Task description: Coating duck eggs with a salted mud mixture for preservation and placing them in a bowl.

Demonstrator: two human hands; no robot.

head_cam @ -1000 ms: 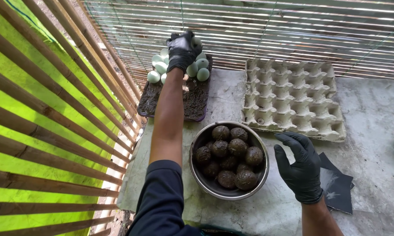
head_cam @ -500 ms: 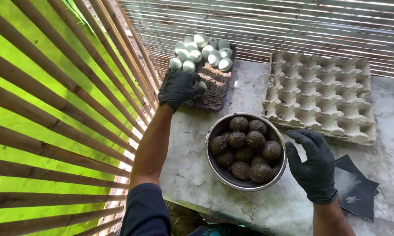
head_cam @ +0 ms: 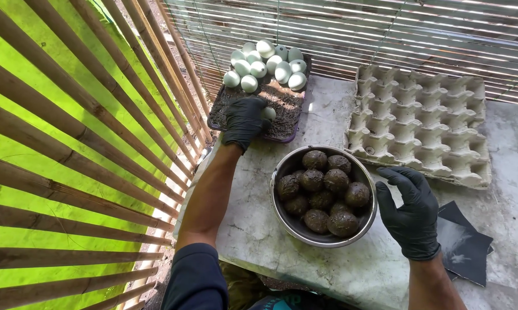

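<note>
My left hand (head_cam: 245, 120), in a black glove, is closed around a pale egg (head_cam: 268, 113) over a dark tray (head_cam: 289, 133) filled with brown crumbly mud. Several more pale green-white eggs (head_cam: 264, 60) lie piled at the tray's far end. A metal bowl (head_cam: 287, 220) in front of me holds several mud-coated eggs (head_cam: 322, 189). My right hand (head_cam: 411, 209), also gloved in black, rests with fingers spread against the bowl's right rim, holding nothing.
An empty grey cardboard egg carton (head_cam: 422, 123) lies at the back right of the stone slab (head_cam: 253, 224). Dark squares of sheet (head_cam: 462, 250) lie under my right wrist. Slanted wooden slats (head_cam: 81, 143) close off the left side and a slatted wall (head_cam: 385, 28) the back.
My left hand has drawn back from the egg pile toward me with an egg in it. The view has shifted, and my right hand stays by the bowl.
</note>
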